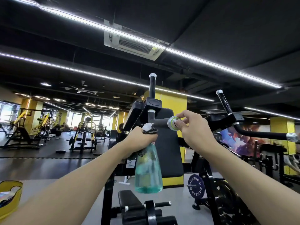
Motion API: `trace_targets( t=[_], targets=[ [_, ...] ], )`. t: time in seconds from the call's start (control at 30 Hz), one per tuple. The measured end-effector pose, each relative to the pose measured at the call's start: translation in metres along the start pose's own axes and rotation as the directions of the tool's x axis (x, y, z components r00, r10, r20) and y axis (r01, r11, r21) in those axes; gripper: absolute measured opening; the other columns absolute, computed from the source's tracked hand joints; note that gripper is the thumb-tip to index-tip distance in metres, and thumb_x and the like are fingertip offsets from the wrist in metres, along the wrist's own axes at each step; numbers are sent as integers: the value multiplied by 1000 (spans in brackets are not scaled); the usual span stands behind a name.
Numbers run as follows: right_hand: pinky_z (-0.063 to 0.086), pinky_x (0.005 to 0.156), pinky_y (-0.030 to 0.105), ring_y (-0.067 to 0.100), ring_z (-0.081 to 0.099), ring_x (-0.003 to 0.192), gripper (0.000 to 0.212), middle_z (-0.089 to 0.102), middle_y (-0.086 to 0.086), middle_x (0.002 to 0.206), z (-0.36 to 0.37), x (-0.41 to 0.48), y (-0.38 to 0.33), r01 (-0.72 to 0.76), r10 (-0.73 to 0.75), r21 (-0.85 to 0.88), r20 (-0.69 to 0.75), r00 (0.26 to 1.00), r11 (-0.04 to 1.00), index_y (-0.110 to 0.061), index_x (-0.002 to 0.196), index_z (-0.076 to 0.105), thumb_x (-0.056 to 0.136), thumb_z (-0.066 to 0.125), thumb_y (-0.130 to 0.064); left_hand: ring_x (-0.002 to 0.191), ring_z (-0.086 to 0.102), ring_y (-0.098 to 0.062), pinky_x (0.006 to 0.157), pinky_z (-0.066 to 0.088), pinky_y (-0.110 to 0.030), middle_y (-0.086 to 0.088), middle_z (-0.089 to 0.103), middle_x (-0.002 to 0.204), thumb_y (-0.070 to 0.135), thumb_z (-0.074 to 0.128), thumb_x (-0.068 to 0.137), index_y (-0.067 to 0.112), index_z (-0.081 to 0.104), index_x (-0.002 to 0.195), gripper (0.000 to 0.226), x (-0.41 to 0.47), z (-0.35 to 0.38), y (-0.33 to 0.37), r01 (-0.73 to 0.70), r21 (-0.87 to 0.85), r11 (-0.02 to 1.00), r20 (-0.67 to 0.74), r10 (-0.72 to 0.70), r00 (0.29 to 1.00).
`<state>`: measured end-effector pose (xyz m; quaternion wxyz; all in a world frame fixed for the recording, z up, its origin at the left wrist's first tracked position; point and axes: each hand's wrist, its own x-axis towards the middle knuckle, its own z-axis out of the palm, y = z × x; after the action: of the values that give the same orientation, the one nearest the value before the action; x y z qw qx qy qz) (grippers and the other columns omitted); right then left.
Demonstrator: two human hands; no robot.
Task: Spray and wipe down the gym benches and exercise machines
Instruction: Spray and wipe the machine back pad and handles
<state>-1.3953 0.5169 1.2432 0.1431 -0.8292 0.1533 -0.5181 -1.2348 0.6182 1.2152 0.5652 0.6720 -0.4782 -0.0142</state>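
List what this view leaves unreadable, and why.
- Trigger of the spray bottle: head view, covered by the left hand.
- End face of the handle: head view, under thumb of the right hand.
- The yellow object: head view, cut by left edge.
- Small figures on the weight plate: head view, blurred.

Bright ceiling strips [97,25], fisheye-bent edges.

Overhead: white square ceiling AC cassette w/ grilles [134,41], long white LED strip lights [211,63] across black ceiling, white ceiling fan [82,90] far left. White neon "TOP GYM" sign [102,106] at back. Yellow square pillar [170,101] centre, colourful wall mural [243,140] right. Black round weight plate [60,151] flat on dark floor, mid-left.
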Motion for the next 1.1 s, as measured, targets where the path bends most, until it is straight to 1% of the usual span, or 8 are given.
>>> trace_targets(
  t=[0.2,0.4,0.47,0.53,0.6,0.8,0.97,1.1],
  targets=[
    [55,75,46,21,61,75,8,63,-8,89,5,-1,-6,-70,68,-36,-45,997,997,-34,100,60,99,56,-28,63,54,-10,61,42,-23,-2,71,69,7,61,87,-4,74,76,20,-23,-10,3,-279,-24,960,181,279,943],
    [50,80,43,27,62,89,29,66,7,95,25,-18,-11,-214,212,-30,-44,976,976,-22,120,49,104,36,-42,66,45,-14,66,37,-30,-1,53,69,23,70,84,-3,54,73,32,-23,-15,-18,-216,-52,975,229,222,948],
    [52,81,43,28,65,86,39,68,10,92,36,-29,-8,-348,349,35,-26,937,937,-12,107,53,102,37,-47,59,36,-14,60,31,-30,1,43,61,27,69,81,4,46,65,36,-24,-9,-27,-198,-41,979,196,202,960],
    [48,61,30,23,62,64,48,65,7,74,46,-43,-10,-451,446,91,64,893,888,-1,90,59,102,40,-43,54,31,-14,55,29,-29,7,37,52,40,68,72,18,41,56,38,-27,0,-36,-198,2,980,191,194,962],
    [33,48,24,22,52,52,48,54,9,64,54,-55,-15,-501,484,99,158,861,860,0,83,63,100,45,-42,49,32,-12,49,30,-26,10,38,46,47,69,71,20,43,49,44,-33,11,-46,-204,45,978,240,188,952],
    [32,47,21,17,39,53,33,51,2,66,62,-82,2,-653,622,-57,375,687,755,-12,85,54,91,62,-44,56,53,-17,50,38,-30,6,54,59,52,64,83,20,54,65,38,-58,59,-83,-294,271,917,308,206,929],
    [28,42,19,22,37,45,24,49,11,61,73,-115,51,-640,689,-258,325,648,723,-8,69,48,83,64,-19,72,63,-15,66,54,-42,-1,69,83,31,64,86,21,67,98,16,-66,115,-128,-412,160,897,546,267,794],
    [36,37,19,18,52,41,24,57,10,62,89,-161,120,-624,723,-366,322,611,690,-4,78,50,89,61,-23,58,49,-10,57,43,-28,-3,58,69,35,66,87,16,61,81,20,-71,171,-186,-341,186,921,729,104,677]
  ],
)
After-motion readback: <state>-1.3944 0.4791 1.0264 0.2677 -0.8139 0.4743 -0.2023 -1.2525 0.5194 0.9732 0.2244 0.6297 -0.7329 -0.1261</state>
